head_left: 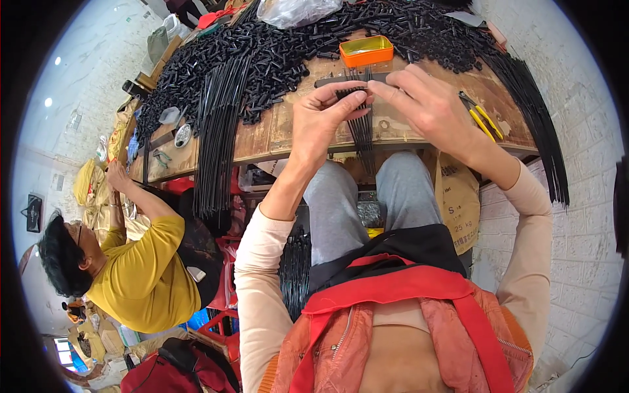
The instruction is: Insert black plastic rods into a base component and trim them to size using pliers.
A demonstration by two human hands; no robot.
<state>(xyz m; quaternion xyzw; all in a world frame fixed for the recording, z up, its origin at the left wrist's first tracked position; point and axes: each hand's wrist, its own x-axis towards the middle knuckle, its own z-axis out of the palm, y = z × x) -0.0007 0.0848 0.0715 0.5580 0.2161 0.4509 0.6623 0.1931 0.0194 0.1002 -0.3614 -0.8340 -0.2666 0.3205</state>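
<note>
My left hand (325,112) is closed around a small fanned bundle of thin black rods (362,137). The rods hang down past the table's front edge, between my knees, and their upper ends poke above my fingers. Beside it my right hand (422,101) has thumb and forefinger pinched together at the upper part of the bundle. Whatever sits in that pinch is too small to make out. Just beyond my hands lies a dark flat bar (325,82), partly covered by them. An orange open tin (365,57) with a yellowish inside stands behind it.
Heaped short black tubes (275,49) cover the back of the wooden table (262,141). Long black rods (223,131) overhang the edge at left, more rods (537,124) at right. Yellow-handled pliers (485,118) lie at right. A co-worker in a yellow top (141,268) sits at left.
</note>
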